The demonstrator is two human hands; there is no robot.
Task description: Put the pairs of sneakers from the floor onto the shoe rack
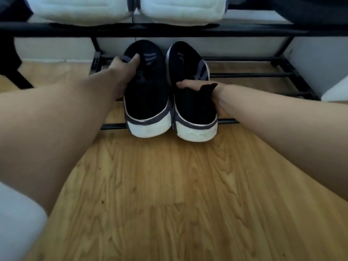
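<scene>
**Black sneakers held at the rack's bottom tier**

The left hand (122,70) grips the left sneaker (146,91) — fingers (134,60) curled over its upper. The right hand (203,89) clasps the right sneaker (190,95) at its collar. Both heels overhang the shoe rack (244,75) front bar, toes pointing inward — white sneakers (180,10) above.

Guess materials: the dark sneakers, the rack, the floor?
Dark sneakers: likely matte knit or canvas uppers, no shine; white soles look rubbery, scuffed. Rack: thin black bars, probably painted metal. Floor: wood or wood-look laminate, visible grain with slight sheen.
</scene>
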